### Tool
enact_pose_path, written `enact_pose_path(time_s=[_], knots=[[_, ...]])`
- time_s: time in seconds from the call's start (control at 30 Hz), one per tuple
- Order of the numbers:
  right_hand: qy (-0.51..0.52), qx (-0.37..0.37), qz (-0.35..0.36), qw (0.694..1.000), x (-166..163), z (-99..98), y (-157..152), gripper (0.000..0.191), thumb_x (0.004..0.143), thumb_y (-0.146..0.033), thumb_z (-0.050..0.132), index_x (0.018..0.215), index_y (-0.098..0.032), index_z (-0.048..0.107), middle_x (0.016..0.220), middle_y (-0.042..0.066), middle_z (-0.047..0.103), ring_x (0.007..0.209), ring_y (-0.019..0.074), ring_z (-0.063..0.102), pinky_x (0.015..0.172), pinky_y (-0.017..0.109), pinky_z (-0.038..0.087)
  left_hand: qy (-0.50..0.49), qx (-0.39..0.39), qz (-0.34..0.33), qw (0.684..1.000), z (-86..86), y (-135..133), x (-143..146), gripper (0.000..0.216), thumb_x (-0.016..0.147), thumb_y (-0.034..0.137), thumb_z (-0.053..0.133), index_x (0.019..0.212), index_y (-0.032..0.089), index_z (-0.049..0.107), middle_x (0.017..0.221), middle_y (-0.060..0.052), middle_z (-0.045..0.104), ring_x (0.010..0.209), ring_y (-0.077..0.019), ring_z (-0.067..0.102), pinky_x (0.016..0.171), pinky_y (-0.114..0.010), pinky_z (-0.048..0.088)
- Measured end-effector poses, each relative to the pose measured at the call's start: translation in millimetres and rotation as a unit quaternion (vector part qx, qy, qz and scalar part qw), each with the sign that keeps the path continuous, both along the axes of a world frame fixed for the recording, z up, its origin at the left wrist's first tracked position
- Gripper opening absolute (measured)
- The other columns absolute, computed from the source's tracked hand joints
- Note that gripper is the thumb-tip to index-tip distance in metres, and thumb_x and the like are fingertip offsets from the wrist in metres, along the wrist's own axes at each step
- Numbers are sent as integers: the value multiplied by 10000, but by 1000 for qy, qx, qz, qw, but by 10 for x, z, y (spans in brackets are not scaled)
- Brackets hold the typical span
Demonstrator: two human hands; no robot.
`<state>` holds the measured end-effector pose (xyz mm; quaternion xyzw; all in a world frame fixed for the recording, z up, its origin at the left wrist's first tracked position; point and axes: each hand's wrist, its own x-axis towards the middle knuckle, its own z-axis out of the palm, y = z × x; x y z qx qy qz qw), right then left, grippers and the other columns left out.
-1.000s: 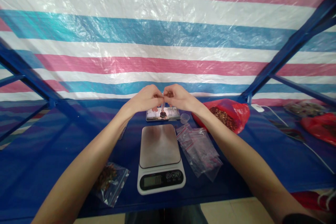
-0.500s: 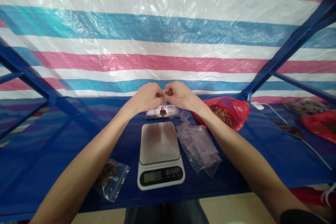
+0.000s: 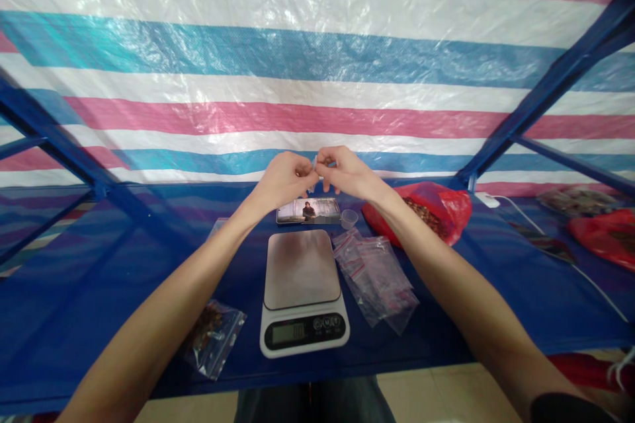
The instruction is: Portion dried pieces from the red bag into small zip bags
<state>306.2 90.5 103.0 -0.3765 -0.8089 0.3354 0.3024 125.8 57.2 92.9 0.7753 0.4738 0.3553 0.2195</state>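
Above the far side of the blue shelf, my left hand (image 3: 290, 177) and my right hand (image 3: 343, 170) meet fingertip to fingertip. Both are closed in a pinch on a small clear plastic bag (image 3: 314, 164), mostly hidden by the fingers. Beneath them a phone (image 3: 297, 211) lies with its screen lit. Closer to me stands a white kitchen scale (image 3: 302, 277) with a bare steel plate; its display seems to read 0.0. Beside the phone sits a small clear plastic cup (image 3: 349, 218). Several flat zip bags (image 3: 377, 274) are spread right of the scale.
A red plastic bag (image 3: 454, 211) of brown dried pieces lies open behind my right forearm. At left, a filled zip bag (image 3: 213, 337) is partly under my left forearm. Blue metal posts (image 3: 528, 99) flank the shelf, and a striped sheet (image 3: 317, 86) hangs behind.
Both hands have shifted slightly right and up, and their fingers have changed position around the plastic. More of the phone screen shows. A clear bag edge now appears beside my left forearm.
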Motion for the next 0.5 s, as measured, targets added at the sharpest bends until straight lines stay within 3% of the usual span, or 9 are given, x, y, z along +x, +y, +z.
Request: enact_pose_path(time_s=[0.2,0.4,0.5], knots=[[-35,33,-60,997,30,8,41,226,874,-174,609,671,-196,513,568,-13,576,504,128,614,470,213,388,42,79,128,988,20,-51,93,333,820,280,591,511,207,489,459,8,529,500,-129,541,519,-270,274],[1,16,-53,998,24,-5,27,177,861,-188,627,884,-233,458,770,-16,628,535,132,606,448,237,421,60,86,83,991,57,-41,57,274,837,262,571,569,204,569,541,5,588,531,-130,492,567,-293,294],[-29,69,-86,993,-11,-48,46,333,769,-93,666,850,-252,385,725,-48,535,570,124,542,475,235,403,105,98,155,977,49,-41,83,260,791,243,611,544,208,538,538,6,548,541,-139,440,592,-317,278]])
